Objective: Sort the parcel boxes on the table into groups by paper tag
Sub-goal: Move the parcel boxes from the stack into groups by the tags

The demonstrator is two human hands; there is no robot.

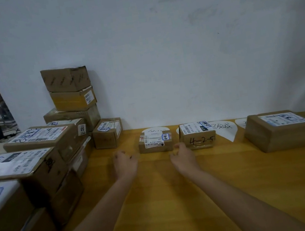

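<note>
1. The left hand (pixel 125 162) is reaching forward over the yellow surface (pixel 171 202). Its fingers are loosely curled and holding nothing.
2. The right hand (pixel 183 155) is reaching forward beside it, well apart from the left one, and is also loosely curled around nothing. Its fingertips are lying close to the near right corner of the small box; whether they are touching it cannot be told.
3. The small box (pixel 155 142) is sitting just beyond the gap between the two hands, near the wall. It is carrying a white label and a blue-edged sticker on top.
4. A first paper tag (pixel 155 130), white with handwriting, is lying flat on the surface and showing behind the small box.
5. The marked box (pixel 198 136), with "4-2-5" written on its front, is standing just right of the small box with a narrow gap between them. It is covering the left edge of a second paper tag (pixel 225 129), which is also bearing handwriting.
6. The larger box (pixel 279 131) is resting further right, apart from the marked box and hiding part of a third paper tag (pixel 241 123).
7. The pile of boxes (pixel 39 153) is filling the left side of the surface. A taller stack (pixel 72 100) is rising against the wall behind it, and a single labelled box (pixel 108 133) is standing at its right edge.
</note>
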